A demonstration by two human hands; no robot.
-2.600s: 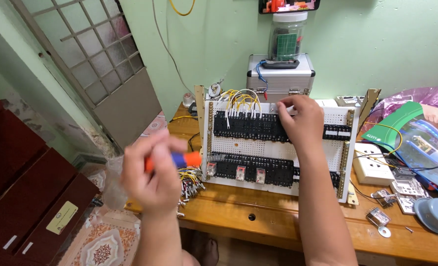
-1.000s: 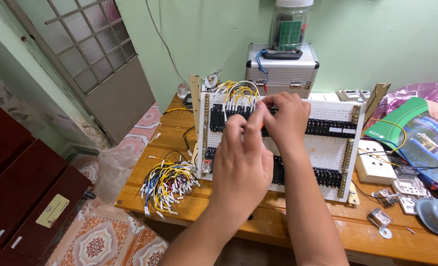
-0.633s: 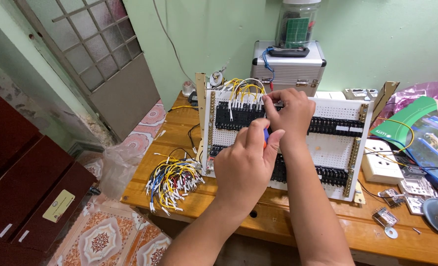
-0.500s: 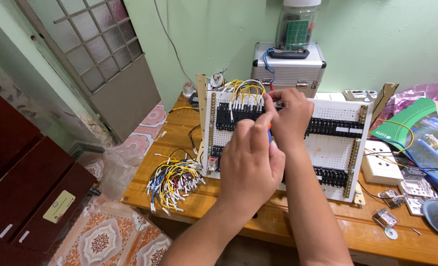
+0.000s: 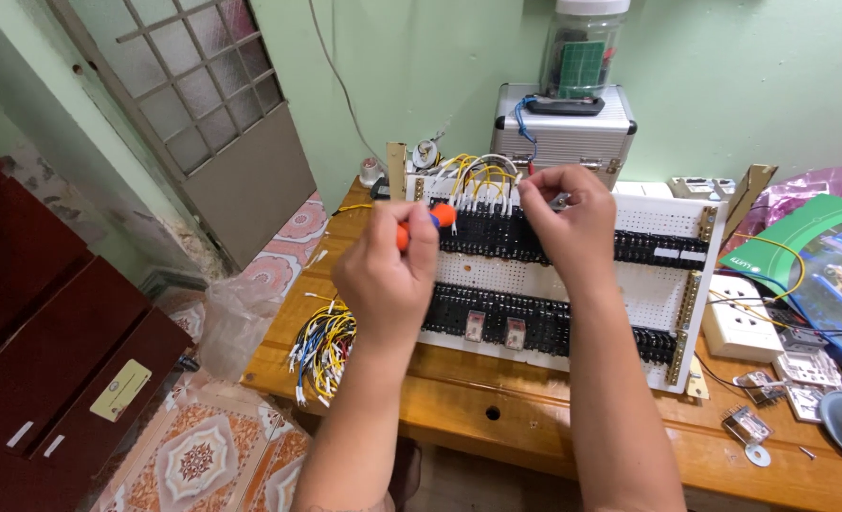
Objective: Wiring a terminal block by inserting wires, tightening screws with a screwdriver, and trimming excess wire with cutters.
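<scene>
Wooden desk in the foreground carries a bundle of loose wires at its front left corner, and a white perforated panel with black terminal rows stands propped toward its back edge. Before the panel's upper row, the left hand is clenched around an orange-handled screwdriver, while the right hand pinches a small metal part against the yellow-wired terminals. Judged from here, the work goes best with the tip square in the screw and the part held steady.
</scene>
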